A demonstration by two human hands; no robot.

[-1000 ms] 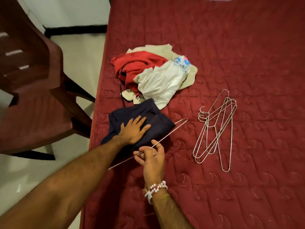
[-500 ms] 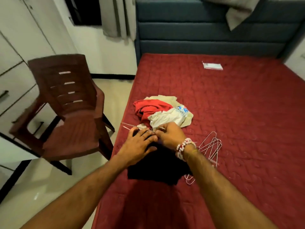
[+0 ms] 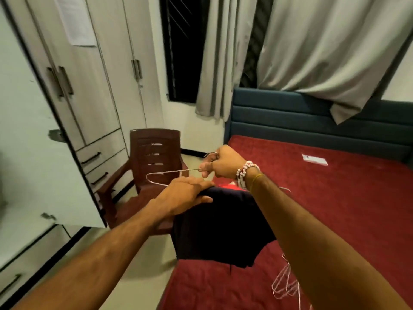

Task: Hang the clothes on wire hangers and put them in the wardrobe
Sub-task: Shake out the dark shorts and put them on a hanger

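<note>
- My right hand [image 3: 223,163] gripped the wire hanger [image 3: 156,178] near its hook, with the fingers curled tight round the wire.
- My left hand [image 3: 185,195] lay on top of the dark cloth [image 3: 223,227]. The fingers were bent over its top edge and held it.
- The dark cloth hung in the air between my arms, over the side of the red bed [image 3: 346,209].
- One end of the hanger stuck out past my left hand, so I think the cloth was only partly on. I could not tell where the other end was.
- A bit of red cloth [image 3: 231,183] peeked out behind the dark one. It was not hung yet.
- The spare hangers [image 3: 282,287] lay on the bed by my right arm with nothing on them.
- The wardrobe [image 3: 96,90] doors with handles looked shut. I think most of the job was left to do.
</note>
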